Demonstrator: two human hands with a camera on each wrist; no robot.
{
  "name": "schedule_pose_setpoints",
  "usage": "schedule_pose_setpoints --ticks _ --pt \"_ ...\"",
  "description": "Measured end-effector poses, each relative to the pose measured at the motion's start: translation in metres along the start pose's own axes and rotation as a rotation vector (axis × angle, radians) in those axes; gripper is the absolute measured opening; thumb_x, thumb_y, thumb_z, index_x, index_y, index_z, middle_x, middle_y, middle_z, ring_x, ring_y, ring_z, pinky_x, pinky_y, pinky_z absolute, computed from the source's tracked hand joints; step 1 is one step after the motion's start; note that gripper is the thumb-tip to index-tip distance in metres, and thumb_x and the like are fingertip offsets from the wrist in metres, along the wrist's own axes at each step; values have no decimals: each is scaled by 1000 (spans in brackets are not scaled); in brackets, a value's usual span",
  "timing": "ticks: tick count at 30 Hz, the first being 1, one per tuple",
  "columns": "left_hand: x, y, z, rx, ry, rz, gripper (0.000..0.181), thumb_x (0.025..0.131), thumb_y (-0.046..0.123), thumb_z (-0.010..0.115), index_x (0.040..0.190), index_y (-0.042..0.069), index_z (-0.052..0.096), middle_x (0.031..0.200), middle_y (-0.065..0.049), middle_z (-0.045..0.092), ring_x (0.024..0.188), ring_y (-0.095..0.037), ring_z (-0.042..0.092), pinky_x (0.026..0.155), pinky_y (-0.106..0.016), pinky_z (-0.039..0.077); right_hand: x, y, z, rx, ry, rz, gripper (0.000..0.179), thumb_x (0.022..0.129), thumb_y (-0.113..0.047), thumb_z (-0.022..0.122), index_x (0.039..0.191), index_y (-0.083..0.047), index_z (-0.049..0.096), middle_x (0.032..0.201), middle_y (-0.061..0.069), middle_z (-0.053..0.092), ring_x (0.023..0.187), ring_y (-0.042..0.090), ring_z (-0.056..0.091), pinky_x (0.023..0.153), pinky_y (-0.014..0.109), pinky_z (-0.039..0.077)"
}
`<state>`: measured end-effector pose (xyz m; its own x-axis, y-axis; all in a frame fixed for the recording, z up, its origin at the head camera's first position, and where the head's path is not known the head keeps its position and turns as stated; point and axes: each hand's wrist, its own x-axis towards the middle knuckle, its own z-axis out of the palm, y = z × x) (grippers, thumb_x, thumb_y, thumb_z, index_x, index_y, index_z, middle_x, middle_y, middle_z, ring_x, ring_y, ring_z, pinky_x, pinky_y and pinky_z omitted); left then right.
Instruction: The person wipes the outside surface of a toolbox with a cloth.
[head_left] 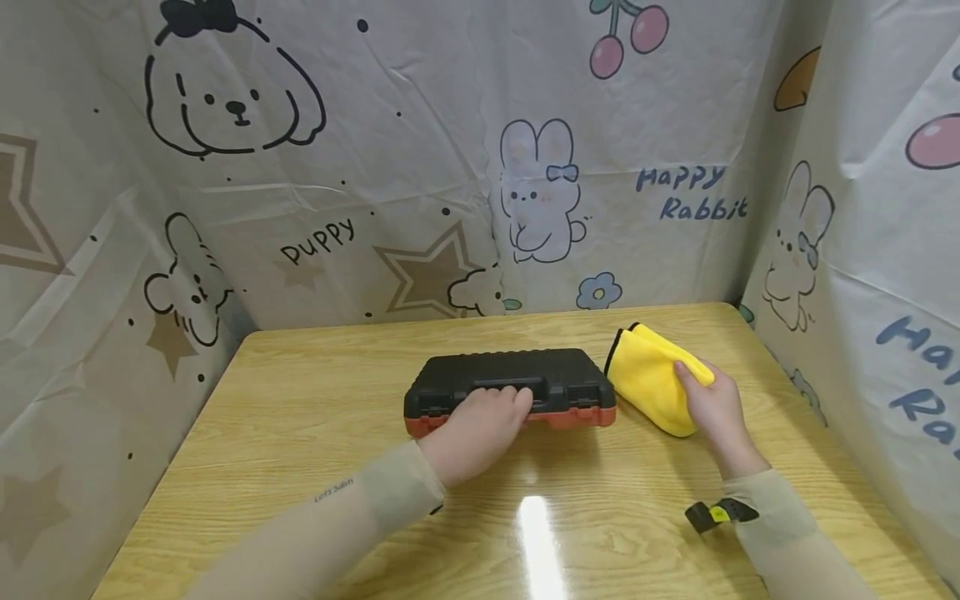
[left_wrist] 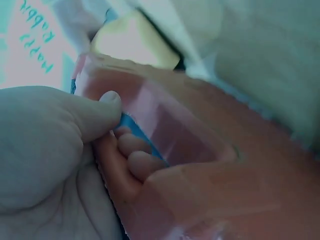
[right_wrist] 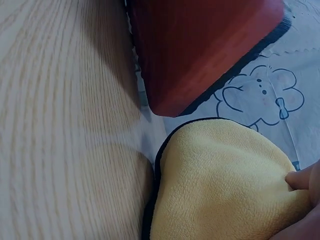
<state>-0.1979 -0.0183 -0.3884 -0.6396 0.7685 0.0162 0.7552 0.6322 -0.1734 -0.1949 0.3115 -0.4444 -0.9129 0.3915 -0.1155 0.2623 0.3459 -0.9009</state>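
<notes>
A black-topped, red-bottomed plastic tool case (head_left: 517, 371) is held by its front handle in my left hand (head_left: 480, 429). In the left wrist view the fingers curl through the handle opening of the case (left_wrist: 240, 200), with the thumb over the bar. The right wrist view shows the case's red underside (right_wrist: 210, 55) tilted up off the wooden table. My right hand (head_left: 716, 408) pinches a folded yellow cloth (head_left: 652, 379) with black edging, just right of the case. Thumb and cloth (right_wrist: 220, 180) also appear in the right wrist view.
The wooden table (head_left: 300, 400) spreads around both hands, with a bright reflection near its front. White printed curtains (head_left: 420, 125) hang behind the table and along both sides. A black strap device (head_left: 712, 514) sits on the right wrist.
</notes>
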Motion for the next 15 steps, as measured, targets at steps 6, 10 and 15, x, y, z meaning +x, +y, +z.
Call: schedule_pose_setpoints --ticks 6,10,15 --pt "-7 13 26 97 50 22 21 107 19 58 92 11 46 75 1 49 62 -10 47 55 -24 34 0 0 0 8 1 -2 64 110 -43 43 155 3 41 154 23 48 135 30 50 87 14 45" --pt "-9 23 41 136 58 11 17 107 17 57 94 11 48 75 2 47 63 -8 45 55 -23 31 0 0 0 0 5 -1 64 110 -43 43 155 2 41 154 23 48 135 30 50 89 17 45" --pt "-13 34 56 227 57 17 14 106 24 59 108 11 54 78 4 50 63 -6 47 54 -20 34 1 1 0 4 12 -3 64 109 -43 44 155 3 42 153 22 49 133 28 51 85 11 44"
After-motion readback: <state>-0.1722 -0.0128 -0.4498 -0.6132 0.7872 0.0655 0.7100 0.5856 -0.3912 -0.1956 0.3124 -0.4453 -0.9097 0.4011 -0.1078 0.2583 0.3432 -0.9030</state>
